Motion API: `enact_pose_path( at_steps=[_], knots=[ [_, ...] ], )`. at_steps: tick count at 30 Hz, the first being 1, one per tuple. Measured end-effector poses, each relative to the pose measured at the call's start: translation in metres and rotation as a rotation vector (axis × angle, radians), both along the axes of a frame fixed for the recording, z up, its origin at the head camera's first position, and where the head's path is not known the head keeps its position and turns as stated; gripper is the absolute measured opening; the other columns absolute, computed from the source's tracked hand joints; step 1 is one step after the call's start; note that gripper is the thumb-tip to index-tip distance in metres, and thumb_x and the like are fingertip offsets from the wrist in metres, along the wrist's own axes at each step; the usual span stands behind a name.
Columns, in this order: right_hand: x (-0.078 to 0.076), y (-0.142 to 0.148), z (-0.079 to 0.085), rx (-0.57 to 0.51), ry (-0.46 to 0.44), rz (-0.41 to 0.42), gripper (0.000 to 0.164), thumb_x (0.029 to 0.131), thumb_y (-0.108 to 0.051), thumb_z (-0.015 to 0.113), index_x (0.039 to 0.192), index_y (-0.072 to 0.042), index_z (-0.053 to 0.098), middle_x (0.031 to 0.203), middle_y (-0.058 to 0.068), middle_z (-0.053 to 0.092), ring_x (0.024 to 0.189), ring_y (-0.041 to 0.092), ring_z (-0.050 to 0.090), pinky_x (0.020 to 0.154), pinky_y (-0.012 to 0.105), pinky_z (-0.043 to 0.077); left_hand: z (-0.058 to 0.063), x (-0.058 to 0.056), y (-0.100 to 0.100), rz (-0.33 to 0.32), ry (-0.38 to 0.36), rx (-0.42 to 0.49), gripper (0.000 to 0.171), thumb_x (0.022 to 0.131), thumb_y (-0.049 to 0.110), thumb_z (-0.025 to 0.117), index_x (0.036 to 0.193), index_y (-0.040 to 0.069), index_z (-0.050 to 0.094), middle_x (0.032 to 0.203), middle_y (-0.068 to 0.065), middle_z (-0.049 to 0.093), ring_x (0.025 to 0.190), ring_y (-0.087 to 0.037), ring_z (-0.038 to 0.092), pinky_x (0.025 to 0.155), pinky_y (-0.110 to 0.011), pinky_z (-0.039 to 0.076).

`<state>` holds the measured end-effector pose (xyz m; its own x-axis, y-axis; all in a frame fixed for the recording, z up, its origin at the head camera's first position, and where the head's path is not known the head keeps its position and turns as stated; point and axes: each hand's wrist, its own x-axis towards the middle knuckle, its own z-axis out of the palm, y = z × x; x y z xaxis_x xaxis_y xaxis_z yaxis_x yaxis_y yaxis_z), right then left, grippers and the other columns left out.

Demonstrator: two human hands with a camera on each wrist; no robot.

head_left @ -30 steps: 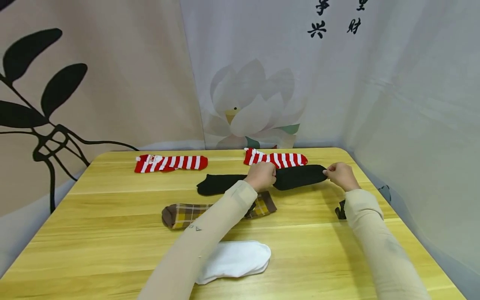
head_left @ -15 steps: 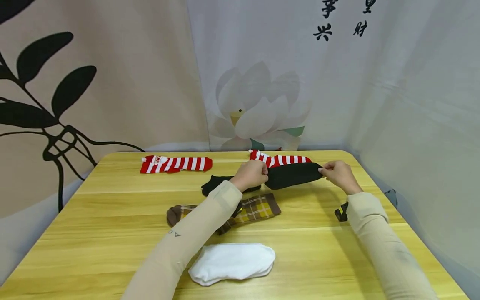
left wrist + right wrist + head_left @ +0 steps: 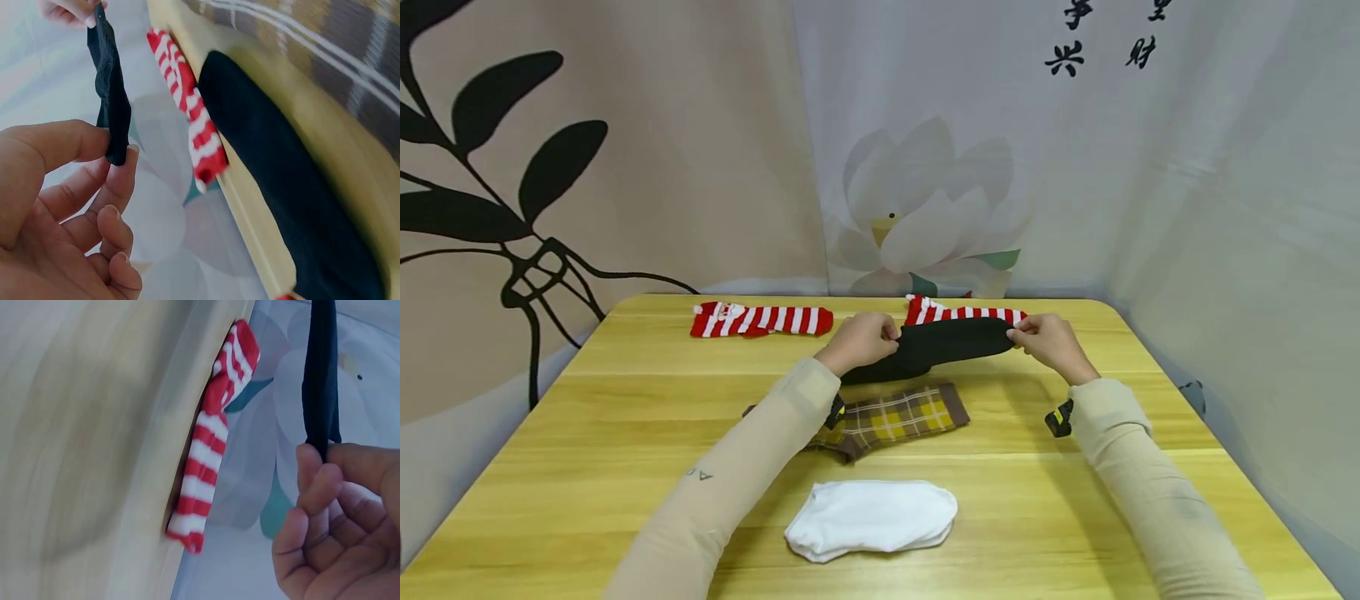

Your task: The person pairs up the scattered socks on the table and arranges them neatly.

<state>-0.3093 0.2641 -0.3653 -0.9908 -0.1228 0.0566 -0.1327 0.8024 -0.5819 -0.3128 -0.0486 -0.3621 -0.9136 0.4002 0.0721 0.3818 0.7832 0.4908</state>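
A black sock (image 3: 958,340) is stretched between both hands, lifted above the table. My left hand (image 3: 861,342) pinches its left end between thumb and fingers, as the left wrist view also shows. At the other end, my right hand (image 3: 1052,340) pinches the toe between thumb and fingertips. Beneath the raised sock a second black sock (image 3: 275,169) lies flat on the table, partly covered in the head view. Just behind is a red-and-white striped sock (image 3: 203,469). Nearer to me lies a brown and yellow plaid sock (image 3: 895,418), its left part hidden by my left forearm.
Another red-and-white striped sock (image 3: 762,321) lies at the back left of the wooden table (image 3: 587,467). White socks (image 3: 872,518) lie stacked near the front. A curtain (image 3: 700,150) hangs right behind the table's far edge.
The held black sock has moved left, carried by both hands, from beside the other black sock to above it. My left forearm now covers more of the plaid sock's left end.
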Motion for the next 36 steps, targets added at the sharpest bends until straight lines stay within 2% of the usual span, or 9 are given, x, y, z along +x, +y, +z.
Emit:
enact_pose_path(
  at_steps=[9, 16, 21, 26, 32, 36],
  knots=[
    [-0.007, -0.033, 0.002, -0.02, -0.01, 0.066, 0.028, 0.096, -0.023, 0.058, 0.105, 0.002, 0.068, 0.094, 0.019, 0.072, 0.082, 0.031, 0.066, 0.067, 0.033, 0.05, -0.003, 0.002, -0.038, 0.059, -0.015, 0.009, 0.008, 0.091, 0.018, 0.063, 0.093, 0.011, 0.067, 0.09, -0.003, 0.067, 0.072, -0.016, 0.058, 0.077, -0.037, 0.049],
    [-0.012, -0.055, -0.001, -0.034, -0.007, 0.109, 0.025, 0.095, -0.021, 0.06, 0.101, 0.002, 0.069, 0.092, 0.02, 0.071, 0.081, 0.033, 0.065, 0.065, 0.031, 0.049, 0.001, 0.007, -0.063, 0.099, -0.035, -0.006, 0.01, 0.092, 0.018, 0.063, 0.096, 0.01, 0.067, 0.094, -0.006, 0.066, 0.076, -0.019, 0.057, 0.079, -0.038, 0.049],
    [-0.015, -0.07, -0.005, -0.045, -0.014, 0.123, 0.023, 0.095, -0.021, 0.06, 0.096, -0.001, 0.071, 0.091, 0.02, 0.071, 0.08, 0.032, 0.065, 0.062, 0.028, 0.047, -0.004, 0.008, -0.079, 0.119, -0.042, -0.004, 0.009, 0.091, 0.017, 0.063, 0.095, 0.009, 0.066, 0.094, -0.006, 0.066, 0.077, -0.019, 0.058, 0.08, -0.038, 0.05],
    [-0.015, -0.08, -0.007, -0.043, -0.02, 0.129, 0.021, 0.094, -0.02, 0.061, 0.093, -0.001, 0.071, 0.089, 0.018, 0.072, 0.075, 0.026, 0.064, 0.061, 0.027, 0.046, -0.007, 0.008, -0.088, 0.135, -0.052, -0.012, 0.011, 0.091, 0.018, 0.064, 0.097, 0.008, 0.066, 0.096, -0.007, 0.067, 0.08, -0.019, 0.06, 0.081, -0.038, 0.051],
    [-0.017, -0.092, -0.01, -0.059, -0.046, 0.13, 0.022, 0.095, -0.019, 0.061, 0.096, 0.0, 0.072, 0.089, 0.017, 0.072, 0.08, 0.032, 0.066, 0.061, 0.027, 0.048, -0.008, 0.008, -0.098, 0.147, -0.08, -0.013, 0.013, 0.092, 0.017, 0.063, 0.099, 0.007, 0.067, 0.101, -0.009, 0.069, 0.087, -0.021, 0.063, 0.082, -0.04, 0.051],
    [-0.02, -0.1, -0.014, -0.067, -0.074, 0.125, 0.021, 0.094, -0.019, 0.062, 0.095, 0.0, 0.071, 0.09, 0.018, 0.072, 0.079, 0.03, 0.066, 0.062, 0.027, 0.049, -0.012, 0.006, -0.103, 0.162, -0.092, -0.024, 0.013, 0.092, 0.017, 0.064, 0.099, 0.006, 0.066, 0.101, -0.01, 0.068, 0.087, -0.023, 0.062, 0.083, -0.041, 0.05]
  ],
)
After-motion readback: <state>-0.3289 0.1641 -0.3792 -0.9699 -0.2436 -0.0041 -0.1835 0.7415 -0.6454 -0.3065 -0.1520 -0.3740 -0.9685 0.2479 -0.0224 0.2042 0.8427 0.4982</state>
